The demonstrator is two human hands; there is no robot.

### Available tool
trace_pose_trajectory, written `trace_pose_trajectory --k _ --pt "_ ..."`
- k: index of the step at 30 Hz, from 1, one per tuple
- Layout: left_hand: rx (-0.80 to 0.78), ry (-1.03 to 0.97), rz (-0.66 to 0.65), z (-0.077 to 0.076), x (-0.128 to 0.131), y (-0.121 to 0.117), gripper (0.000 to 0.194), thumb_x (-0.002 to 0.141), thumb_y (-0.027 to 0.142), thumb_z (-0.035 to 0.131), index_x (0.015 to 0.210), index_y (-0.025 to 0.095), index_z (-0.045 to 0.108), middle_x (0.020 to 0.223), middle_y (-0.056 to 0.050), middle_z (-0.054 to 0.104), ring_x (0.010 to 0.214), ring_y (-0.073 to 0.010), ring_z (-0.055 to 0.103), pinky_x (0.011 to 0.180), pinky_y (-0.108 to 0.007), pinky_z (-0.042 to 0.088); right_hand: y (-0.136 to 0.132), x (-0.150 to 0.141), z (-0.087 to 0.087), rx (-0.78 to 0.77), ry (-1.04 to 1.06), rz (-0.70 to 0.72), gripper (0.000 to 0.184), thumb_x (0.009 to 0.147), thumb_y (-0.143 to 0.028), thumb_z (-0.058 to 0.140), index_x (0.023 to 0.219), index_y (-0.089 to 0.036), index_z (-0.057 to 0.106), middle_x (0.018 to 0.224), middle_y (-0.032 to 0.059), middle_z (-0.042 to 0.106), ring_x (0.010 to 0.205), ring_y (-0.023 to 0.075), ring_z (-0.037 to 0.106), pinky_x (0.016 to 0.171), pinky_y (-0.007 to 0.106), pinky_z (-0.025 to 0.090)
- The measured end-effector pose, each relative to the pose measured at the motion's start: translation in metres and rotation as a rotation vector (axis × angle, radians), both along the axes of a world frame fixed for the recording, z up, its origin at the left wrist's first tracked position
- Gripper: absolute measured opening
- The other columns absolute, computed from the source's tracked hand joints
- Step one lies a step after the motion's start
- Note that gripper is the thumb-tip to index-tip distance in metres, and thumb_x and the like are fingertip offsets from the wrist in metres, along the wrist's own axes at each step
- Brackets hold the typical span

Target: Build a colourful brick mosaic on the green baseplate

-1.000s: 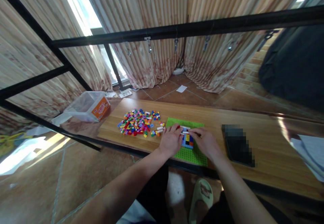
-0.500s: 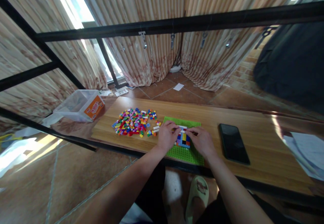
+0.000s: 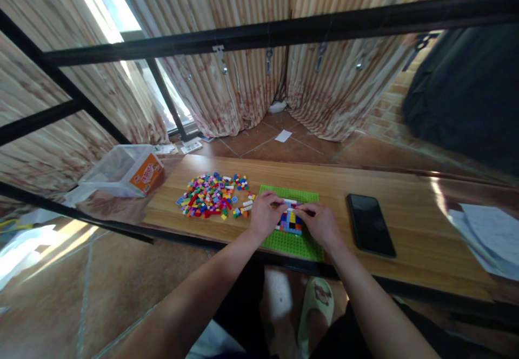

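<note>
A green studded baseplate [image 3: 300,247] lies on the wooden table, bearing a low block of coloured building bricks [image 3: 291,221] in blue, yellow, black, orange and white. My left hand [image 3: 265,213] comes in from the left, thumb and fingers pinched at the left end of a white building brick [image 3: 290,203] along the block's far side. From the right, my right hand [image 3: 320,221] pinches at the other end of that brick. My fingertips partly hide the brick. A loose heap of small bricks [image 3: 208,194] lies left of the baseplate.
A black phone [image 3: 371,225] lies right of the baseplate, with papers [image 3: 490,234] at the far right. Beyond the table's left end stands a clear plastic box [image 3: 117,172] with an orange label. A black metal bar [image 3: 259,34] crosses in front of the curtains.
The whole view has shifted slightly as the head moved. Both hands stay at the white brick on the far side of the block, with hardly any visible movement.
</note>
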State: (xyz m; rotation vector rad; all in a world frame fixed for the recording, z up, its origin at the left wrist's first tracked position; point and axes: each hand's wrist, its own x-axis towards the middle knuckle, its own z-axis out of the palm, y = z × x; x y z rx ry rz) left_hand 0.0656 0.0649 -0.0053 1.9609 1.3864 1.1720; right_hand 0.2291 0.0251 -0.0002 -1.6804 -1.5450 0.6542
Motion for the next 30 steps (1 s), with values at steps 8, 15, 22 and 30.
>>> trace_pose_trajectory --k 8,15,22,30 --pt "-0.025 0.026 -0.02 0.005 0.0 0.001 0.006 0.073 0.015 0.073 0.07 0.019 0.07 0.079 -0.002 0.067 0.089 -0.0178 0.062 0.088 -0.035 0.048 0.005 0.003 -0.001 0.03 -0.011 0.034 0.021 0.08 -0.039 0.061 0.078 -0.023 0.075 0.086 0.0046 0.075 0.08 0.0199 0.067 0.074 0.032 0.048" --pt "-0.039 0.032 -0.018 0.005 0.001 0.001 0.007 0.072 0.015 0.074 0.069 0.019 0.069 0.081 -0.002 0.066 0.086 -0.0171 0.061 0.085 -0.034 0.048 0.002 0.002 -0.002 0.039 0.001 0.031 0.021 0.082 -0.038 0.06 0.078 -0.023 0.074 0.086 0.004 0.075 0.08 0.0193 0.066 0.075 0.031 0.048" --pt "-0.026 0.041 -0.012 0.005 0.001 0.0 0.006 0.072 0.015 0.074 0.071 0.018 0.069 0.082 -0.003 0.066 0.089 -0.0182 0.061 0.087 -0.035 0.047 -0.003 0.0 -0.004 0.1 -0.006 0.067 0.025 0.086 -0.037 0.055 0.081 -0.022 0.073 0.088 0.0052 0.074 0.08 0.0184 0.066 0.077 0.031 0.048" --pt "-0.033 0.045 0.003 0.009 0.003 -0.002 0.007 0.071 0.013 0.073 0.069 0.017 0.068 0.079 -0.002 0.065 0.082 -0.0164 0.06 0.083 -0.033 0.047 -0.004 -0.004 -0.009 0.165 -0.093 0.065 0.026 0.089 -0.036 0.052 0.084 -0.021 0.073 0.091 0.0071 0.074 0.084 0.02 0.066 0.081 0.033 0.048"
